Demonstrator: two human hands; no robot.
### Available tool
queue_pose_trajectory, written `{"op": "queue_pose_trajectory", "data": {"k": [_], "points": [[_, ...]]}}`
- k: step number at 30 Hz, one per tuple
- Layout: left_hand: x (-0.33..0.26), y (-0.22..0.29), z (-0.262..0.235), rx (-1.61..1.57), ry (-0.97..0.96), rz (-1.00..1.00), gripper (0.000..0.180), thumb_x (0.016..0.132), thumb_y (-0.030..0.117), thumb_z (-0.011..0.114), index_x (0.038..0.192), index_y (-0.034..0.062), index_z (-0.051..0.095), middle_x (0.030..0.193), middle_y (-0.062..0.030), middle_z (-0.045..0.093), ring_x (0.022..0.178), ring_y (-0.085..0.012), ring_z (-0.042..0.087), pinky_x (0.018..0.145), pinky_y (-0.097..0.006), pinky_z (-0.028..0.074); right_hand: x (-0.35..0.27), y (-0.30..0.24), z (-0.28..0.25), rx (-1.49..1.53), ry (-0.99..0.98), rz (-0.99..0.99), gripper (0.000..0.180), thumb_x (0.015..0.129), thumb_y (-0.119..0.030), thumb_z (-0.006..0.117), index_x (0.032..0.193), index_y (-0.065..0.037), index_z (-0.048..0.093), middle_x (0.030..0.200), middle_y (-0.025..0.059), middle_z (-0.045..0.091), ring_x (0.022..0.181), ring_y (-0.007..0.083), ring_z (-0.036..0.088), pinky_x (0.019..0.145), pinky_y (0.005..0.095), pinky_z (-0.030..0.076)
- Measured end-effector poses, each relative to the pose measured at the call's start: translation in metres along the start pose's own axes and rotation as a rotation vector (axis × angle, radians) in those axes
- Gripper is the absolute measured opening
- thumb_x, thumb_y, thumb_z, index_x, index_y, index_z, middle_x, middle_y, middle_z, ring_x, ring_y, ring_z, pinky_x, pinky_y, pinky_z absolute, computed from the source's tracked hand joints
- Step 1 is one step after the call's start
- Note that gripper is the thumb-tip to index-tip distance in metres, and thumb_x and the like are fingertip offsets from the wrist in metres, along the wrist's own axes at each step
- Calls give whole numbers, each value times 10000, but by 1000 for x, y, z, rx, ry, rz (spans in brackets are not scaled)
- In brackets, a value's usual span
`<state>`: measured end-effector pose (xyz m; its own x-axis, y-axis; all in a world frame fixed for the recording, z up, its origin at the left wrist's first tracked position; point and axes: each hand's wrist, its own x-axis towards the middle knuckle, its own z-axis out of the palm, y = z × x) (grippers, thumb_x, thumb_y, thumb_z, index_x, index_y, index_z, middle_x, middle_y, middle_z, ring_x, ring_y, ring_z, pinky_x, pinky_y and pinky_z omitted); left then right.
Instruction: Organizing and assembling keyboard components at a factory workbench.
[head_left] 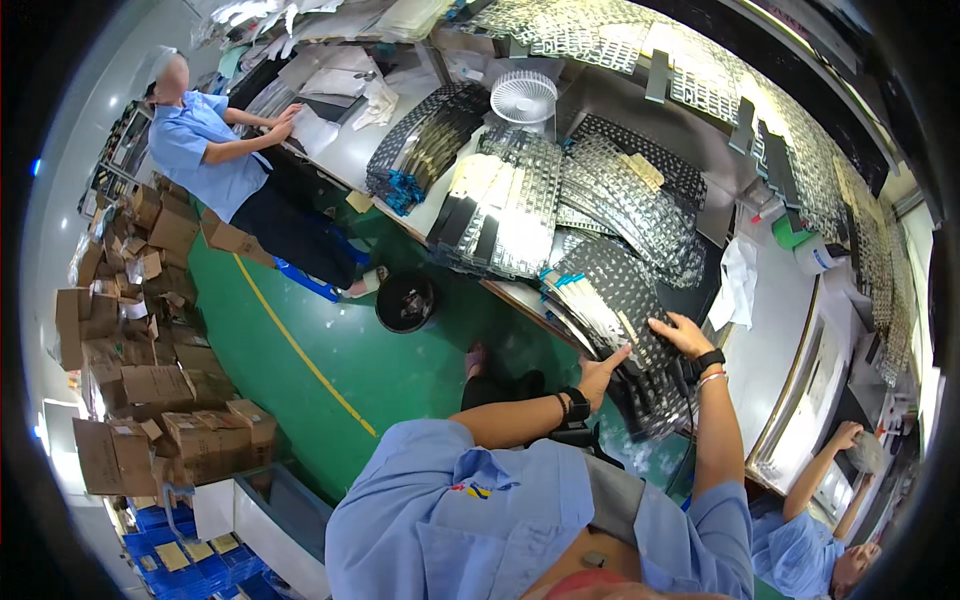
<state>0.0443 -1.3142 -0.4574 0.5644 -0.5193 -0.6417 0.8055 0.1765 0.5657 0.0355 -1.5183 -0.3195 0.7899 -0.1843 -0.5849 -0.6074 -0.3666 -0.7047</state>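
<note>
At the table's near edge lies a fanned-out stack of black sheets with rows of light marks (612,285). Its near end hangs past the edge, toward my body. My left hand (600,378) grips the left side of this stack, thumb pointing up along the edge and the other fingers mostly hidden. On the opposite side my right hand (684,337) closes over the stack, fingertips on the top sheet. Blue tabs (566,282) stick out at the stack's left side. Just beyond it, more patterned sheets (640,215) lie in overlapping layers.
A round white fan (524,97) stands behind the sheet piles. White cloth (736,282) lies right of my hands. A black bin (405,300) stands on the green floor, cardboard boxes (160,385) at far left. One co-worker (215,150) stands at left, another (800,540) at lower right.
</note>
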Motion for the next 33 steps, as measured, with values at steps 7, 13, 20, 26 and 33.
{"op": "queue_pose_trajectory", "data": {"k": [7, 13, 20, 26, 33], "points": [[-39, 55, 11, 256, 92, -32, 1055, 665, 370, 819, 1357, -95, 173, 1291, -186, 465, 1211, -254, 431, 1042, -376, 294, 0, 54, 35, 173, 267, 44, 928, 736, -590, 655, 1287, 111, 398, 1263, 261, 491, 1183, 303, 482, 990, 358, 365], [-58, 98, -1, 346, 9, 128, 966, 679, 372, 806, 1315, -106, 259, 1275, -213, 448, 1155, -266, 483, 950, -365, 413, -16, 20, 55, 112, 306, 5, 840, 764, -569, 640, 1218, 116, 467, 1163, 242, 570, 1050, 279, 580, 894, 328, 439], [-49, 93, -11, 140, -77, 185, 703, 750, 141, 753, 1262, 1, 291, 1132, -131, 512, 1039, -218, 536, 899, -345, 452, -21, 35, 86, 404, 344, -87, 607, 785, -435, 690, 1113, 61, 568, 1027, 143, 641, 908, 185, 606, 812, 292, 458], [-60, 96, -19, 18, -183, -30, 785, 732, 106, 746, 1351, 67, 264, 1173, -127, 529, 1056, -232, 548, 896, -363, 462, -51, 44, 97, 510, 436, -216, 347, 869, -273, 631, 994, 44, 566, 897, 41, 612, 808, 107, 546, 716, 248, 444], [-80, 111, -13, -9, -443, -95, 960, 713, 140, 767, 1449, 121, 152, 1236, -92, 479, 1121, -214, 496, 908, -383, 467, -85, 52, 96, 701, 470, -291, 535, 868, -226, 570, 1300, 31, 387, 1324, 100, 421, 1168, 197, 439, 1009, 282, 312]]}}
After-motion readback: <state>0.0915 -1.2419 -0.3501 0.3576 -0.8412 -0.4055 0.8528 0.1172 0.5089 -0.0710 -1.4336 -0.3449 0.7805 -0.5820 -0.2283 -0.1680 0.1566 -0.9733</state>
